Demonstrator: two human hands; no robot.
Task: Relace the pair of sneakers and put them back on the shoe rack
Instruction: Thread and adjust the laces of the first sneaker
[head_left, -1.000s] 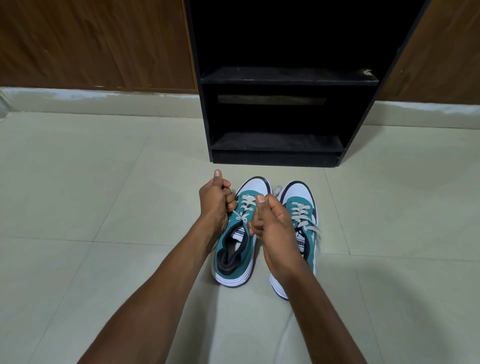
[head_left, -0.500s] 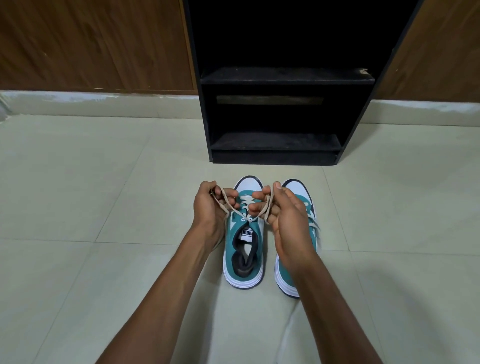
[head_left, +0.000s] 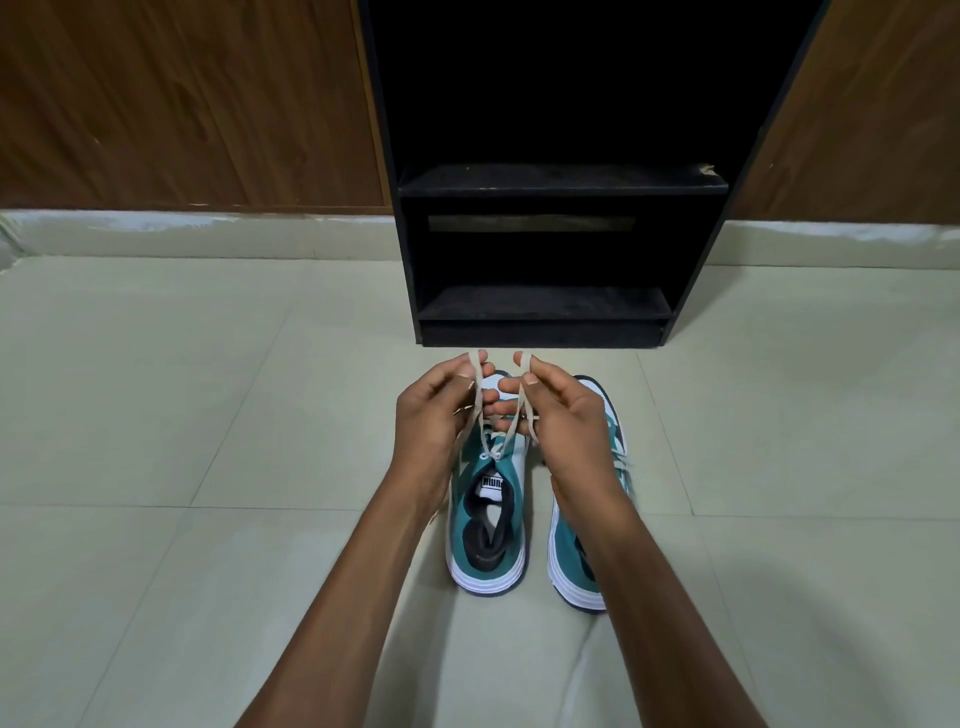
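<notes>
Two teal sneakers side by side on the floor tiles (head_left: 208, 415), toes toward a black shoe rack (head_left: 540, 306) just beyond. Left hand (head_left: 436, 421) and right hand (head_left: 566, 421) raised over the left sneaker (head_left: 491, 525), each grip pinching one loop of the pale lace (head_left: 475, 410) between thumb and fingers, both strands rising from the top eyelets. Right sneaker (head_left: 576, 561) partly hidden under the right forearm, laced as far as can be seen.

Likely a bow in the making, not yet crossed. Risks from here: a loop slipping out of a pinch and collapsing; uneven pull leaving one end short; too little tension at the eyelets, giving a slack knot likely to loosen on lifting. Pulling hard upward could tip or drag the light shoe. Rack shelves bare and dark; shoes not yet placed there.
</notes>
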